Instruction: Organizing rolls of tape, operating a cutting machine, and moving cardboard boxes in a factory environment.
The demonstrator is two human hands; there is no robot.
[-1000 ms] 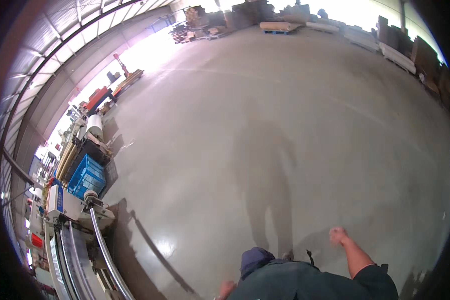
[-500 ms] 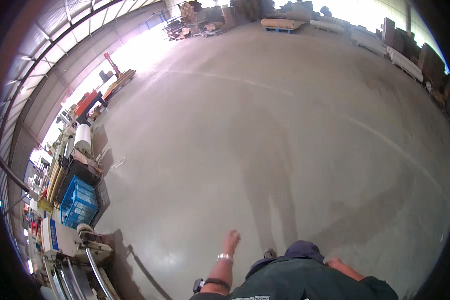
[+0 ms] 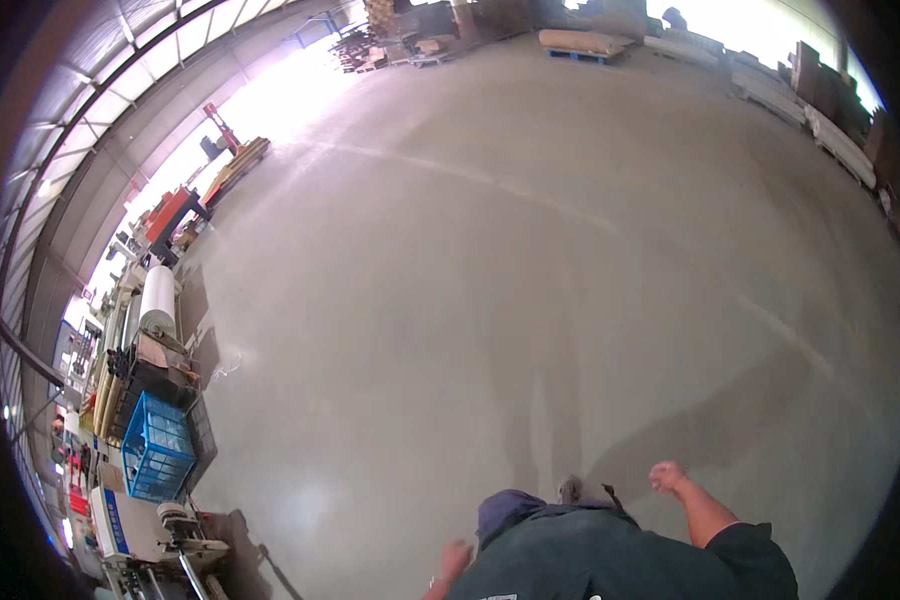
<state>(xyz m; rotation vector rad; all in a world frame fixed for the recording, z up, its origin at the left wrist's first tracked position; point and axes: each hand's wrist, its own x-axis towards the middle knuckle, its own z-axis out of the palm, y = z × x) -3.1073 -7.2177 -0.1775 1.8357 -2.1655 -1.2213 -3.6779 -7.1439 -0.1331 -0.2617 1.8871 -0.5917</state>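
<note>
My right hand [image 3: 668,477] is swung out ahead of my body over the bare grey floor. Its fingers look loosely curled, and nothing shows in them. Beside my left hip, my left hand [image 3: 457,558] hangs low, partly covered by my dark clothing, so its fingers do not show clearly. Neither hand touches anything that I can see. One shoe [image 3: 570,489] pokes out past my dark shirt [image 3: 590,560].
Along the left stand a machine with metal rollers [image 3: 120,525], a blue plastic crate [image 3: 158,450], a white roll [image 3: 158,300] and an orange-red machine [image 3: 170,218]. A wrapped roll lies on a blue pallet [image 3: 580,56] far ahead. Long white rolls [image 3: 840,145] line the right.
My left hand has swung back toward my hip, while my right hand has come forward. The crate and the machine on the left now sit lower in view.
</note>
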